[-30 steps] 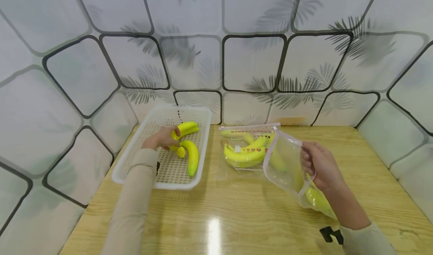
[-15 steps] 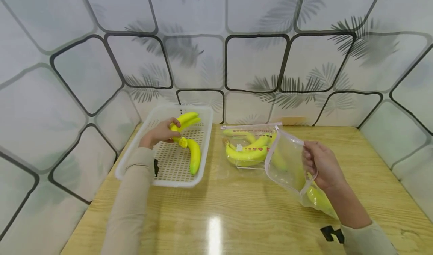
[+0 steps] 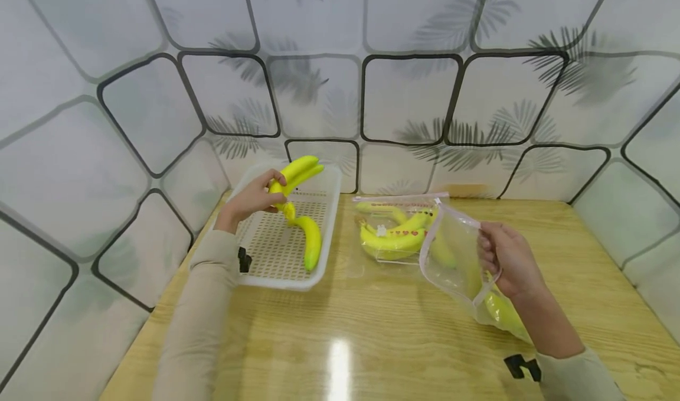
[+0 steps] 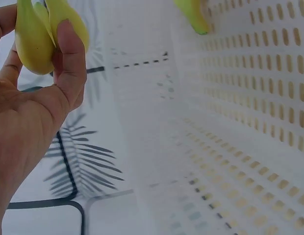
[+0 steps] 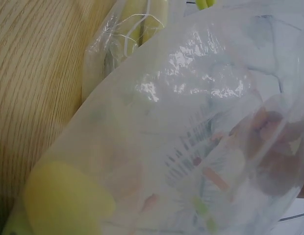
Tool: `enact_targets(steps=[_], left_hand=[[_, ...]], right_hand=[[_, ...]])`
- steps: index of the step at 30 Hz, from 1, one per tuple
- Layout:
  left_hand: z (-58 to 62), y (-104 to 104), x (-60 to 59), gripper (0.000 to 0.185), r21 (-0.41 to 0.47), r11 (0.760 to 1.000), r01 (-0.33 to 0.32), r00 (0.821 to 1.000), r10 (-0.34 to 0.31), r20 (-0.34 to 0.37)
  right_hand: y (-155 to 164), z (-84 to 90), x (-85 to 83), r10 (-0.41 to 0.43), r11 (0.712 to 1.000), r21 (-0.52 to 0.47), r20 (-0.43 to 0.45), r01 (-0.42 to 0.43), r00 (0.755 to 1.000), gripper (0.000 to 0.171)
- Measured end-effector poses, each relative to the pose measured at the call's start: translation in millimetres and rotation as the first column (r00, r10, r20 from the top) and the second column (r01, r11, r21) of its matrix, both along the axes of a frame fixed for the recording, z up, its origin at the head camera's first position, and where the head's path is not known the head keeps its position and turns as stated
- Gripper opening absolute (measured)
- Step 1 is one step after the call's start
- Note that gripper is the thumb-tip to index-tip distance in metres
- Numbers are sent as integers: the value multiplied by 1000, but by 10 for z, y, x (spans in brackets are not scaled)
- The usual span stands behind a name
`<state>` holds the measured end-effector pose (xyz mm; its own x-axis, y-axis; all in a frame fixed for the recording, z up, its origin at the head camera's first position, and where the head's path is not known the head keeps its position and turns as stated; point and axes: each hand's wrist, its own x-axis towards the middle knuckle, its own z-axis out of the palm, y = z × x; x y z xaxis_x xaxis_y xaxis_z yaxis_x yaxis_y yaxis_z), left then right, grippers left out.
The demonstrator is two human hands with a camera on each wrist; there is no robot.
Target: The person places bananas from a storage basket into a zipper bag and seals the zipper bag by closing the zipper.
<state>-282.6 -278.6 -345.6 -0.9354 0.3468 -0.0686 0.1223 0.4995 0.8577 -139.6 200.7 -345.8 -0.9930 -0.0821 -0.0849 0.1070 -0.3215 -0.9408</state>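
- Worktop [image 3: 372, 342]: wooden, lower half of head frame; glare spot at bottom centre.
- R hand [image 3: 507, 259], right of centre: fingers curled round the rim of a clear zip bag [image 3: 451, 259], pinching the mouth open and tilted up-left. Bag already has bananas in its lower end, toward lower right of frame; the R wrist view shows a yellow end at lower left through the film.
- Second zip bag [image 3: 390, 235], centre of frame, lies flat on worktop just beyond the held one, bananas inside, heart-print strip visible; touching or overlapping the held bag, can't tell which.
- L hand [image 3: 255, 197], upper left of centre: thumb and fingers wrapped round the stem end of a banana bunch [image 3: 297, 173], lifted above the white perforated basket [image 3: 329, 212]. One banana of the bunch hangs down w/ its tip on or just over the basket floor; can't tell if touching. L wrist view confirms thumb pressed across two yellow fruits.
- Judgement, step in hand: bunch being carried from basket toward the open bag. To do it well: keep grip at the stem so the hanging fruit doesn't tear off; lift clear of the basket wall before crossing; R hand should hold the mouth wide and steady; feed the tips in first.
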Motion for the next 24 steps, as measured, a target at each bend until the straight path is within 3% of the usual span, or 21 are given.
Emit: enact_targets(steps=[8, 15, 20, 24], left_hand=[[232, 134, 139, 33, 27, 999, 42, 997, -40, -70], [404, 313, 335, 31, 10, 999, 41, 990, -40, -137], [449, 458, 496, 30, -27, 999, 30, 979, -35, -200], [457, 563, 662, 32, -54, 998, -29, 978, 17, -209]], right_hand=[[-34, -9, 6, -2, 1000, -12, 11, 2, 1000, 27], [-20, -47, -18, 10, 999, -49, 6, -10, 1000, 24], [-30, -62, -25, 1, 994, -110, 19, 1, 1000, 24], [-53, -64, -28, -7, 990, -139, 25, 11, 1000, 26]])
